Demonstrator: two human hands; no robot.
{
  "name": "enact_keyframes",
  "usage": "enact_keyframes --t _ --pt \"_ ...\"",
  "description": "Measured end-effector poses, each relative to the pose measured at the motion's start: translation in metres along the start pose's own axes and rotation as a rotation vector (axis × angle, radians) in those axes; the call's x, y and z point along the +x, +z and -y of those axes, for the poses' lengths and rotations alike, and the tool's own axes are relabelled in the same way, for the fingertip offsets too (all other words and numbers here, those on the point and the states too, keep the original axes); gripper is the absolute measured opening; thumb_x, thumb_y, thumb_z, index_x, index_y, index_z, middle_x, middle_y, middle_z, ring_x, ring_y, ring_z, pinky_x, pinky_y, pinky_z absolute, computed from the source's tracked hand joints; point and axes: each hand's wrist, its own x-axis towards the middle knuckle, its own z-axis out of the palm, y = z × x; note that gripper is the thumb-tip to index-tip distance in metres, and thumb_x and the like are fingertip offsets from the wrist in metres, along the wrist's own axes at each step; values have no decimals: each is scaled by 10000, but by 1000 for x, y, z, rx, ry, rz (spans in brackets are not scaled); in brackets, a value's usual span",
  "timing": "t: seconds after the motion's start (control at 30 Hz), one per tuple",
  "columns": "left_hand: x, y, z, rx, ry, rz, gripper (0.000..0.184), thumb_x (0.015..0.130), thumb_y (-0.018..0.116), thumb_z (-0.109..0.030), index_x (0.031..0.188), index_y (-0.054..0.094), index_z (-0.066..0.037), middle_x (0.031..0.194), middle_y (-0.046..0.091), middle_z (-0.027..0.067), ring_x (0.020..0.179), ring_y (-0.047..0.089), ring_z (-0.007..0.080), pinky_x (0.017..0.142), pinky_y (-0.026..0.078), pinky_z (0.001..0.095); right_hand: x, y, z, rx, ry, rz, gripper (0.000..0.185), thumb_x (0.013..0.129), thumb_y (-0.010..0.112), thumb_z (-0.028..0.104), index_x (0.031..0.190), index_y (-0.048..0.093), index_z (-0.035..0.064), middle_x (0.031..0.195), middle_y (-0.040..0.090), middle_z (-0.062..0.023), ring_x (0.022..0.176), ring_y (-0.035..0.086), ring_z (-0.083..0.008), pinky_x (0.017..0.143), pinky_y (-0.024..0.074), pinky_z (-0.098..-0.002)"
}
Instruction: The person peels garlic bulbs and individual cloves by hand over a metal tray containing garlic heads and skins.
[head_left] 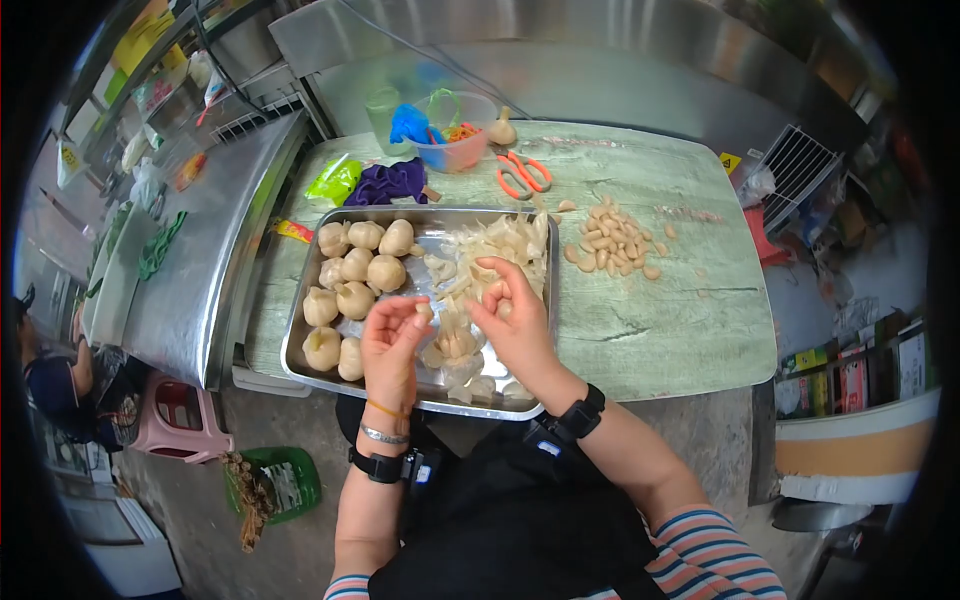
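Observation:
My left hand (392,340) pinches a pale garlic clove (425,312) between thumb and fingertips, above a steel tray (288,352). Beside it, my right hand (515,325) has thumb and index finger spread apart. A pale spot shows at its curled fingers; whether that is a clove or a fingertip, I cannot tell. Below the hands lies a partly broken garlic bulb (457,344) among loose skins. Whole garlic bulbs (355,265) fill the tray's left side, and papery garlic skins (510,245) are heaped at its right. A pile of peeled cloves (613,237) lies on the table.
Behind the tray are orange-handled scissors (523,175), a purple cloth (388,183), a green packet (335,180) and a clear plastic tub (462,145). A steel counter (215,260) adjoins the green table (680,340). A pink stool (180,420) and green basket (275,482) stand below left.

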Motion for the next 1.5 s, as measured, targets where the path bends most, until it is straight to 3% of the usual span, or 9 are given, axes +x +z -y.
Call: enact_keyframes --t 0.13,0.27,0.43,0.57,0.63,0.73,1.2,1.37,1.5 --pt "6 21 -12 266 177 149 242 823 646 -6 1042 544 -32 1066 615 66 920 578 114 773 474 229 4 -5 1 343 360 381 241 946 532 229 1095 548 41 709 513 15 523 408 -36 462 312 -176" --pt "13 36 -24 723 483 118 251 804 655 -13 1042 589 -58 1053 597 52 863 558 109 713 467 226 1 -9 17 629 515 382 252 973 481 261 1096 552 52 718 518 17 481 359 -19 427 254 -166" --pt "-5 0 -12 961 114 51 140 807 686 -113 903 642 -21 733 615 69 552 542 146 548 464 251 -1 -8 2 754 413 229 234 958 513 227 1092 588 50 752 532 16 514 391 -14 460 284 -150" --pt "-18 6 -3 1168 43 93 183 787 699 -116 930 634 -22 763 634 99 629 624 206 561 492 300 0 14 -47 358 261 354 250 933 556 229 1082 606 34 794 577 14 557 474 -45 503 371 -188" --pt "-15 0 7 1089 82 125 200 785 702 -116 948 629 -27 769 637 97 637 625 203 571 498 299 -4 24 -52 -75 -219 177 268 910 589 245 1044 622 16 793 626 -2 611 553 -99 567 442 -258" --pt "-13 2 7 1026 138 178 229 782 705 -117 979 620 -36 767 636 88 646 623 189 586 505 289 -11 8 -13 89 183 399 261 899 595 244 998 622 3 748 645 -48 650 594 -162 616 466 -309" --pt "-2 13 22 938 304 -33 131 784 555 18 906 592 -9 712 614 60 591 578 120 581 497 259 -6 7 -12 -25 -101 195 191 939 528 185 897 594 10 682 594 -46 605 526 -114 553 414 -264" --pt "-1 7 15 226 -109 32 110 815 586 -5 924 572 -7 830 590 30 691 544 81 588 461 218 -1 3 -11 -76 24 215 191 943 528 186 913 601 13 689 589 -14 588 471 -68 547 396 -221" --pt "-8 14 7 654 15 107 229 842 657 -56 1034 535 -26 862 570 1 789 529 61 674 455 191 -6 7 -13 16 -21 192 173 938 520 164 1029 573 26 683 597 -26 586 534 -97 556 423 -242"
